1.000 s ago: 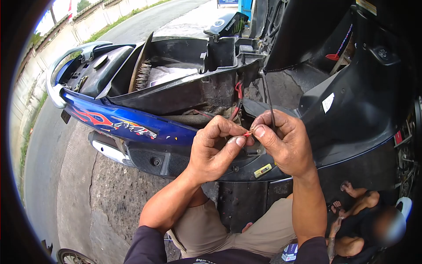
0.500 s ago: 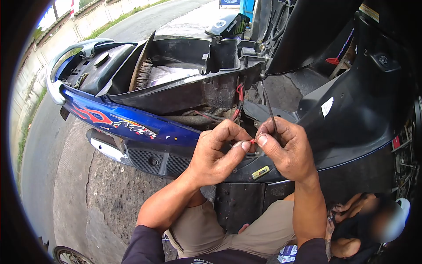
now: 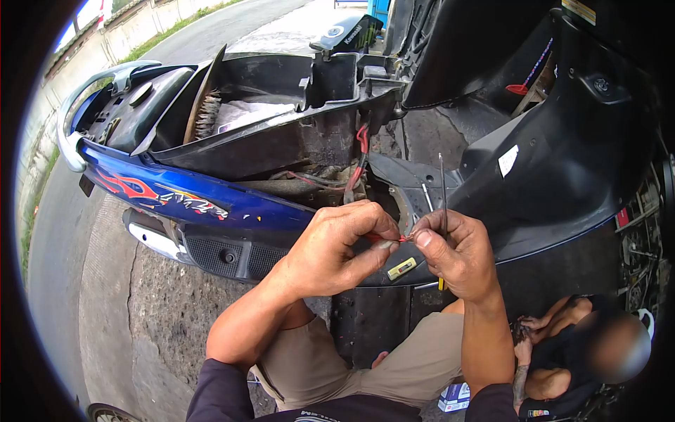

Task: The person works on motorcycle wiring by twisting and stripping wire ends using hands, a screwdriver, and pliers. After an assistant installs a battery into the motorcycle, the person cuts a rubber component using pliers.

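Both hands meet in front of the scooter's open body, over the footboard. Between thumb and forefinger, my left hand (image 3: 341,246) pinches a thin red wire (image 3: 403,239). My right hand (image 3: 455,257) is closed too, its thumb and forefinger at the wire's end. A thin dark rod (image 3: 442,186) stands up through the right hand's fingers, and a yellow end shows below the hand. Behind the hands, a red and black cable bundle (image 3: 361,158) hangs from the black storage box (image 3: 274,144). A small yellow-green object (image 3: 401,269) lies on the footboard below.
The blue scooter side panel (image 3: 183,193) extends left. A brush (image 3: 204,112) and a whitish cloth (image 3: 253,114) lie in the storage box. The black front shield (image 3: 562,169) rises at right. A person (image 3: 583,352) sits at lower right, near a blue-white box (image 3: 454,397).
The view has shifted slightly, so the scooter appears further left. The hands stay together at the red wire, and the rod in my right hand now stands more upright.
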`<state>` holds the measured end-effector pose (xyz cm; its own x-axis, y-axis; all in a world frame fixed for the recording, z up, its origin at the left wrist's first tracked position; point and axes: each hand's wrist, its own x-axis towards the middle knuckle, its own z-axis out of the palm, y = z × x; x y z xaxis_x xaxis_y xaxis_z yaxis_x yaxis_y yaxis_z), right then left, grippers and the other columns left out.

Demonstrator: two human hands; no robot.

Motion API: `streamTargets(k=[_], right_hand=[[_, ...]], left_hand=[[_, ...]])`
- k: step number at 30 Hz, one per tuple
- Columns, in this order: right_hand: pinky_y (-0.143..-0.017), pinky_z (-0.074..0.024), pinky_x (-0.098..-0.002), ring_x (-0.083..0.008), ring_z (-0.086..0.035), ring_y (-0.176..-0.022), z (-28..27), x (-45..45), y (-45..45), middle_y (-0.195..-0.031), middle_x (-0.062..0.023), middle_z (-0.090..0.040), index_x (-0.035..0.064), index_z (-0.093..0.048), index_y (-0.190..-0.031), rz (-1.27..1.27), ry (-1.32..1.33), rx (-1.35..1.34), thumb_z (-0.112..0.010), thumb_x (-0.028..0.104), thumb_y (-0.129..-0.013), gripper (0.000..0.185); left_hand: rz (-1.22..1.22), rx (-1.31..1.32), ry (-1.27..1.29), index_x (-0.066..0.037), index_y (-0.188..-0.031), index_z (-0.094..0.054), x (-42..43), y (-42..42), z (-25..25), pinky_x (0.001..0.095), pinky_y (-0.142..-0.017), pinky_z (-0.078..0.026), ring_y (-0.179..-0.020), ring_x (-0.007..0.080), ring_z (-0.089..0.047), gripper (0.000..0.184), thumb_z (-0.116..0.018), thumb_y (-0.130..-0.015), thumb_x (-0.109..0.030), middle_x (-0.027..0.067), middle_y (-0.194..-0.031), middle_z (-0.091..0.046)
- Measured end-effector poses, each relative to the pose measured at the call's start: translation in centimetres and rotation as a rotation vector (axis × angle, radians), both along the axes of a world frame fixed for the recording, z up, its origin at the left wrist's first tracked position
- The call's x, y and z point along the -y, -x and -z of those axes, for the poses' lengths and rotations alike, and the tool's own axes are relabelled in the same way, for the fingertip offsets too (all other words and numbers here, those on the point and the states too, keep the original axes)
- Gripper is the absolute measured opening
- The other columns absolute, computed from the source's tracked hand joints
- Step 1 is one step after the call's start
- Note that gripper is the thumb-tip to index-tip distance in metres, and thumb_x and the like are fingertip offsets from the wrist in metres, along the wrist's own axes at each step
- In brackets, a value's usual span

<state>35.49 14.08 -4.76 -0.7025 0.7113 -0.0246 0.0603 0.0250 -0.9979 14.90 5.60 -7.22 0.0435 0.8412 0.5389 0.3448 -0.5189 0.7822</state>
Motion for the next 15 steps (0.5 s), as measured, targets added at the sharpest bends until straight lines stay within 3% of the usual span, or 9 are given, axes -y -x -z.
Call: streamTargets(k=[6,8,15], right_hand=[[-0.058,-0.0419,-0.0218,-0.003,-0.053,-0.066,0.3,-0.1,0.0,-0.081,0.0002,-0.064,-0.0054,-0.07,-0.104,0.029,-0.091,-0.155,-0.07,0.009,-0.094,0.017],[-0.057,-0.0414,-0.019,-0.0018,-0.051,-0.065,-0.5,-1.2,-0.4,-0.081,-0.0005,-0.062,-0.0069,-0.067,-0.104,-0.123,-0.336,0.006,-0.07,0.007,-0.093,0.018],[-0.055,-0.0423,-0.0247,-0.0046,-0.053,-0.062,-1.5,-0.5,0.0,-0.074,-0.0019,-0.061,-0.0046,-0.069,-0.093,-0.063,-0.427,0.116,-0.07,0.007,-0.091,0.012]], left_hand=[[0.003,0.01,-0.011,0.002,-0.094,-0.065,0.0,-0.1,0.4,0.0333,-0.071,-0.056,-0.08,0.0232,-0.071,0.012,-0.068,-0.082,0.004,0.0119,-0.088,-0.069],[0.001,0.009,-0.007,0.002,-0.094,-0.065,0.0,-0.2,0.3,0.0335,-0.071,-0.056,-0.08,0.0237,-0.071,0.012,-0.068,-0.082,0.004,0.012,-0.088,-0.069],[-0.007,-0.09,-0.057,0.002,-0.092,-0.064,0.0,-0.2,0.3,0.0323,-0.074,-0.055,-0.082,0.0225,-0.071,0.011,-0.068,-0.082,0.006,0.012,-0.089,-0.071]])
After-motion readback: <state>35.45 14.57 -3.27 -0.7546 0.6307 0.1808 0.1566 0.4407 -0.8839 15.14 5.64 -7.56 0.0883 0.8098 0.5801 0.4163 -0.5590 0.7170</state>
